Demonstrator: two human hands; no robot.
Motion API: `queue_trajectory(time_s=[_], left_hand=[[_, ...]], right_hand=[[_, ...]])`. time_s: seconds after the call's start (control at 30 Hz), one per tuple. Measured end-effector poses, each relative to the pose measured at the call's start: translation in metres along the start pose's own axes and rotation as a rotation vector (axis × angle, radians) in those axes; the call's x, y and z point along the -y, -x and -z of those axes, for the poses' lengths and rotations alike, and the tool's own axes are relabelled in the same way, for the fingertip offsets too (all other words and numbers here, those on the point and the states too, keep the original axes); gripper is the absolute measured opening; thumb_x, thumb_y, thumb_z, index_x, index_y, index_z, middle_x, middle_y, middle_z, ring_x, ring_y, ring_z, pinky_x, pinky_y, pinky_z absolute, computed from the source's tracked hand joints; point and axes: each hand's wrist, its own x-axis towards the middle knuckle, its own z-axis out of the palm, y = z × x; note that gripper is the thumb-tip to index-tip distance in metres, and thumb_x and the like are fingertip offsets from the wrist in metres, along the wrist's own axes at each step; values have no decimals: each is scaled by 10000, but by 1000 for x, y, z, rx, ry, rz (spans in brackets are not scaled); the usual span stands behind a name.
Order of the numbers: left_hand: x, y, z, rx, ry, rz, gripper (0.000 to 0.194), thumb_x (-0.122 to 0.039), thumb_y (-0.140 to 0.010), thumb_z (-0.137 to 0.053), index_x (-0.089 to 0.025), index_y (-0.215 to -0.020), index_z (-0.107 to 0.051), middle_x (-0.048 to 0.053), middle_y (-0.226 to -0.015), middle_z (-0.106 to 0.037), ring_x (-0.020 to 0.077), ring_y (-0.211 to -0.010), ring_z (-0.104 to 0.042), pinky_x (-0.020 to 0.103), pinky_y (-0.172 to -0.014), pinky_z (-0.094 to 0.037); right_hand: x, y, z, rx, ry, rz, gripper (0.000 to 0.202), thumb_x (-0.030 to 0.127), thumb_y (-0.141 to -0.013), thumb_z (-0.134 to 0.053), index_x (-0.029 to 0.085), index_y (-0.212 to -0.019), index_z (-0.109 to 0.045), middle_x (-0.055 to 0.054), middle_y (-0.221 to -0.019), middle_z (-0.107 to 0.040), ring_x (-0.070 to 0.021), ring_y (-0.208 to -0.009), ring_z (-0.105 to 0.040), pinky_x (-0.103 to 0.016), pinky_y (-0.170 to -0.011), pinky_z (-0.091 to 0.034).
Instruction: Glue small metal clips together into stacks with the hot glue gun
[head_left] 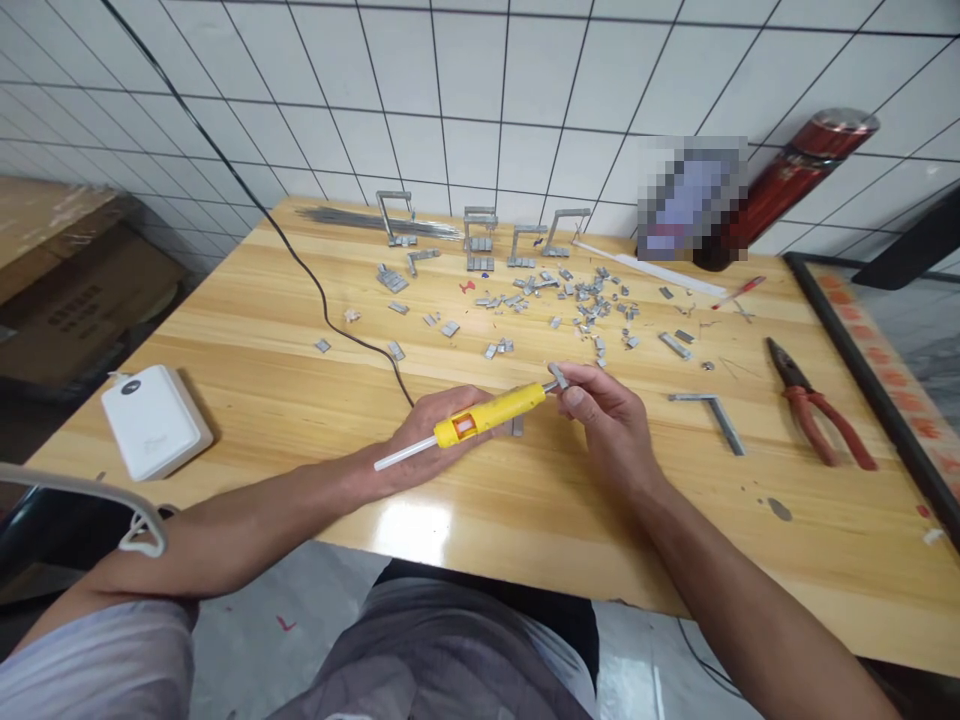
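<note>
My left hand [450, 410] is wrapped round a yellow hot glue gun [499, 410], with a white glue stick [405, 453] poking out of its back end. The gun's nozzle meets a small grey piece [558, 376], pinched between the thumb and fingers of my right hand [611, 415]. Below the gun, another flat grey piece [517, 427] shows in part beside my left fingers. Farther back, many small grey pieces [592, 300] lie scattered on the wooden table [300, 530].
Several small grey frames [480, 235] stand near the wall by a bundle of thin wires [375, 220]. Red-handled pliers [817, 405] and an L-shaped grey piece [712, 415] lie at right. At left sits a white power bank [154, 420]; a dark cable [322, 295] crosses the table. A red flask [795, 180] leans behind.
</note>
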Motion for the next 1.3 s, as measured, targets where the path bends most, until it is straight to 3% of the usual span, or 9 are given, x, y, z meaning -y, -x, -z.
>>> queue_trajectory(time_s=[0.4,0.8,1.3], left_hand=[[2,1,-2,-34,75,29,123,-312,-959,-750,-192,-956,-727,7,-865,-752,130,-748,-676,241,-692,-531],[-3,0,0,-28,57,129,195,-394,-945,-742,-202,-929,-710,7,-876,-766,155,-788,-705,260,-697,-530],[1,1,-1,-52,46,98,184,-383,-952,-746,-201,-934,-718,-4,-846,-741,135,-748,-674,245,-687,-518]], right_hand=[[0,0,2,-8,24,11,365,557,-841,-829,294,-1095,-832,-13,-912,-721,-159,-748,-584,-346,-757,-552],[2,0,2,-19,21,17,382,574,-827,-839,290,-1081,-832,-13,-898,-712,-157,-740,-583,-352,-761,-553],[5,0,0,15,-6,11,311,512,-838,-839,307,-1070,-843,-2,-898,-702,-145,-732,-556,-333,-756,-528]])
